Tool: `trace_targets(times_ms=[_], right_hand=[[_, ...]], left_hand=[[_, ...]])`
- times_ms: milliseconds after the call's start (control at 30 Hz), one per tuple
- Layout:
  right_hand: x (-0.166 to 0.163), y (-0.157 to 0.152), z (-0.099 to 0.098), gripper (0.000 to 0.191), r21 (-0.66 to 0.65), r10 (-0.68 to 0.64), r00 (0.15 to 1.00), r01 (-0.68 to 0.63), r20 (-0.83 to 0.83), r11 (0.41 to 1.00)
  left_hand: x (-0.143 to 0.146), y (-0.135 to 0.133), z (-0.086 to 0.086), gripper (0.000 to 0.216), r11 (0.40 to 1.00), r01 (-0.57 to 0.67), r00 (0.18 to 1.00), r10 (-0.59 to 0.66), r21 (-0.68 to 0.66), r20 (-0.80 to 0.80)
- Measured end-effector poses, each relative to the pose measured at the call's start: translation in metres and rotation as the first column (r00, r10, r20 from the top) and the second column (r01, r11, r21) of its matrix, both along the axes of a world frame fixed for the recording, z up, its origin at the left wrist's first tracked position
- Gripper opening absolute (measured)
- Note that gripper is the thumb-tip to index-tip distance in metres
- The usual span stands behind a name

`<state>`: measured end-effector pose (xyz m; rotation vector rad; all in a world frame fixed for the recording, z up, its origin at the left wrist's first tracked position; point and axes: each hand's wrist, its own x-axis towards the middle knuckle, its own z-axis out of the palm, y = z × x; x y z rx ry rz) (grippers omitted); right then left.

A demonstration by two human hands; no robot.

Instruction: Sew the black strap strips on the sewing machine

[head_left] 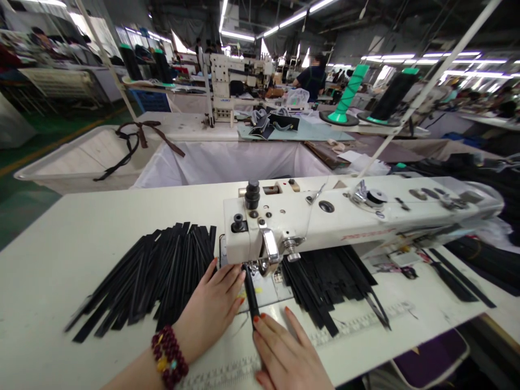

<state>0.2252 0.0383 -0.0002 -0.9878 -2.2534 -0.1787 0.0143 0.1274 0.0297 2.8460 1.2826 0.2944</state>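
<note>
A narrow black strip (251, 292) runs from under the sewing machine's presser foot (264, 266) toward me. My left hand (217, 306) lies beside the needle area, its fingers stretched out and their tips close to the strip's left edge. At the near end of the strip, my right hand (286, 352) has its fingertips on the fabric, with one finger held apart. The white sewing machine (325, 216) reaches across from the right. Left of my left hand is a fanned pile of black strips (162, 276); another bundle of black strips (329, 281) lies under the machine arm.
A ruler scale (365, 319) runs along the white table (40, 254). Behind it stand a white bin (81, 157) with dark ties over its edge and a second sewing machine (223, 89). Thread cones (351, 92) stand at the back right, near a slanted pole (439, 76). A person (312, 78) is farther back.
</note>
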Motion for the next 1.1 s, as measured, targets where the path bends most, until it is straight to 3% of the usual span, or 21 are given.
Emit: trace_targets(times_ms=[300,533,1100], right_hand=[[-0.003,0.018,0.007,0.031,-0.114,-0.014,0.999,0.018,0.038,0.993],[-0.008,0.032,0.012,0.033,-0.18,-0.034,0.997,0.046,0.074,0.983],[-0.02,0.062,0.009,0.028,-0.161,-0.101,0.979,0.129,0.175,0.978]], left_hand=[[0.001,0.005,0.0,0.032,0.999,0.001,1.0,-0.002,-0.053,-0.009],[0.002,0.004,-0.001,0.036,1.0,-0.013,1.0,0.013,-0.017,0.007],[0.0,0.011,0.001,0.027,0.999,0.009,1.0,-0.009,-0.04,0.012]])
